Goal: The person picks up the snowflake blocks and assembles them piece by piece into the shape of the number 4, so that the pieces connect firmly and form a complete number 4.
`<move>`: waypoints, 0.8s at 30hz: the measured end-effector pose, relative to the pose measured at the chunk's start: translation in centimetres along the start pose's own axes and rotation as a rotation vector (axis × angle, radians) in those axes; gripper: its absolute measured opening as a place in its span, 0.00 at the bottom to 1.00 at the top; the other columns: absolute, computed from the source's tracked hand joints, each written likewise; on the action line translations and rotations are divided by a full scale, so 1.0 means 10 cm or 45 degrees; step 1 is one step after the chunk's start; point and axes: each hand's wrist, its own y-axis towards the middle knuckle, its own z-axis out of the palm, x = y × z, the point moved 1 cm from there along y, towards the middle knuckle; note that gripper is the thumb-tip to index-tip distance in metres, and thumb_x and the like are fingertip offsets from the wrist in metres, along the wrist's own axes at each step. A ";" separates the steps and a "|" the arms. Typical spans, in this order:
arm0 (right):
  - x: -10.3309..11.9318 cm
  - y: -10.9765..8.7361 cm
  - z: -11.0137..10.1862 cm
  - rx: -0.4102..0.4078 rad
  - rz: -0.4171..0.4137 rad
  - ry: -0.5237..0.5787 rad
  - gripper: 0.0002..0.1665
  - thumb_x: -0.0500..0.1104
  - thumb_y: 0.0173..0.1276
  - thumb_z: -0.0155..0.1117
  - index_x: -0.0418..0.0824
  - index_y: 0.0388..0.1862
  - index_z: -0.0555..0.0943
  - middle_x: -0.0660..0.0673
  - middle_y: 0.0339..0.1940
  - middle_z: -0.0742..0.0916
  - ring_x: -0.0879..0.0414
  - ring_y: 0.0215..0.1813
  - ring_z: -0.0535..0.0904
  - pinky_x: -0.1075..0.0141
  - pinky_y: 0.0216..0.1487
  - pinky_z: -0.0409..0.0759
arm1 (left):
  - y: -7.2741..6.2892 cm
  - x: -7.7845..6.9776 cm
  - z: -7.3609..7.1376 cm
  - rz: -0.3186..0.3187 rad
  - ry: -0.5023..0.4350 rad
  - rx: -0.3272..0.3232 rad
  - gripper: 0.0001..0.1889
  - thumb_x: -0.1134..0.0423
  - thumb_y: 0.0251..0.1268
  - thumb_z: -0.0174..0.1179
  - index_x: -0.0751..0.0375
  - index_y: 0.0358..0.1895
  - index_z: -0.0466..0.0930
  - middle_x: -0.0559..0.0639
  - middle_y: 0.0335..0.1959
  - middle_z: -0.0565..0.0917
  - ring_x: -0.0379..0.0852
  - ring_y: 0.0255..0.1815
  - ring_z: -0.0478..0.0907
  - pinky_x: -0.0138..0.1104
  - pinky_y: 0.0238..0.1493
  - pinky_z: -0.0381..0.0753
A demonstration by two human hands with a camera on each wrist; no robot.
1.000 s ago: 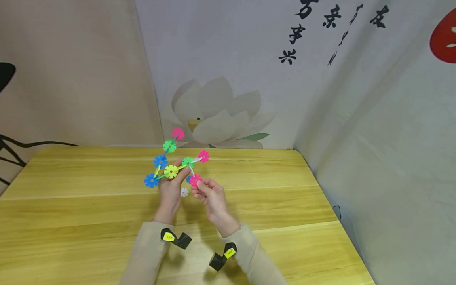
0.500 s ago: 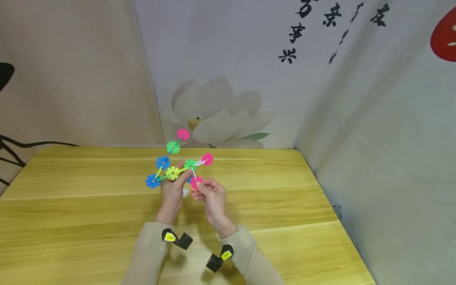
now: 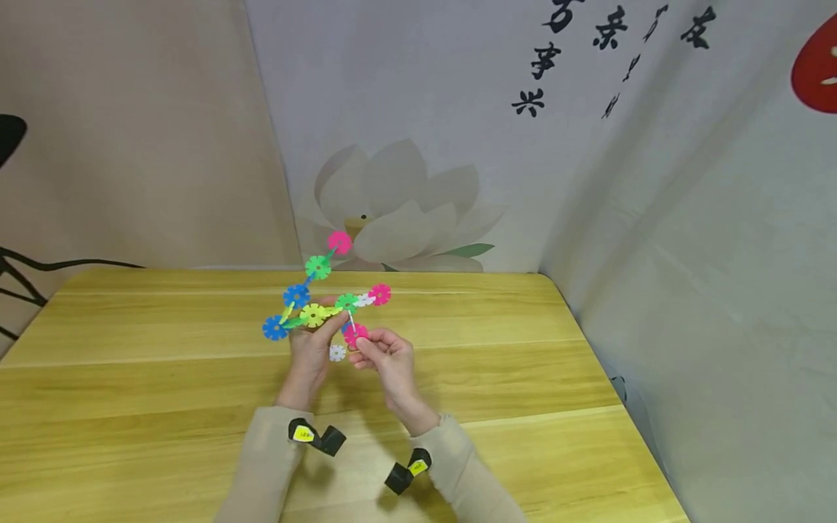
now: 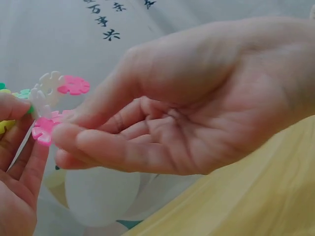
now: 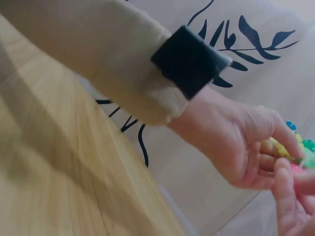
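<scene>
A chain of linked snowflake discs is held above the table. My left hand (image 3: 310, 356) grips it near a yellow disc (image 3: 313, 315) and a green disc (image 3: 346, 303). My right hand (image 3: 392, 367) pinches a pink disc (image 3: 355, 334) between thumb and fingers; a white disc seen edge-on joins it to the green one. Another pink disc (image 3: 379, 294) ends a short white branch. Blue discs (image 3: 275, 327), a green disc (image 3: 318, 267) and a pink disc (image 3: 339, 242) form the other arm. Below the fingers shows a white disc (image 3: 337, 353); its link is hidden.
The wooden table (image 3: 510, 363) spreads beneath both hands. Behind it hangs a pale curtain (image 3: 418, 87) printed with a flower and black characters. A black cable (image 3: 91, 262) runs at the left. Each wrist carries a small black camera (image 3: 400, 478).
The disc chain and both hands have shifted only slightly, with the chain tilting a little. The right hand keeps its pinch on the pink disc throughout.
</scene>
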 end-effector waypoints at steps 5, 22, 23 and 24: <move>0.01 0.00 -0.05 0.057 0.014 -0.066 0.06 0.28 0.64 0.58 0.37 0.33 0.79 0.50 0.25 0.87 0.61 0.23 0.82 0.73 0.26 0.83 | 0.02 -0.04 -0.01 -0.003 -0.040 0.034 0.17 0.87 0.51 0.54 0.60 0.31 0.81 0.46 0.29 0.83 0.38 0.31 0.79 0.26 0.34 0.82; -0.30 0.41 -0.19 0.187 0.176 -0.849 0.12 0.30 0.57 0.65 0.27 0.41 0.81 0.38 0.35 0.85 0.57 0.32 0.80 0.59 0.38 0.85 | 0.05 -0.15 -0.07 0.103 0.010 0.306 0.22 0.89 0.51 0.51 0.58 0.33 0.82 0.46 0.36 0.84 0.40 0.38 0.80 0.27 0.41 0.82; -0.34 0.43 -0.19 0.216 0.145 -0.934 0.11 0.30 0.56 0.66 0.29 0.40 0.82 0.39 0.35 0.85 0.57 0.32 0.79 0.62 0.37 0.84 | 0.05 -0.15 -0.07 0.102 0.007 0.299 0.22 0.90 0.51 0.50 0.58 0.34 0.82 0.46 0.36 0.84 0.40 0.38 0.80 0.27 0.41 0.82; -0.39 0.47 -0.19 0.259 0.115 -1.011 0.11 0.31 0.56 0.67 0.30 0.40 0.82 0.41 0.35 0.85 0.58 0.33 0.79 0.67 0.36 0.83 | 0.05 -0.14 -0.07 0.101 0.005 0.292 0.22 0.90 0.50 0.50 0.59 0.35 0.82 0.46 0.36 0.84 0.40 0.37 0.80 0.26 0.40 0.82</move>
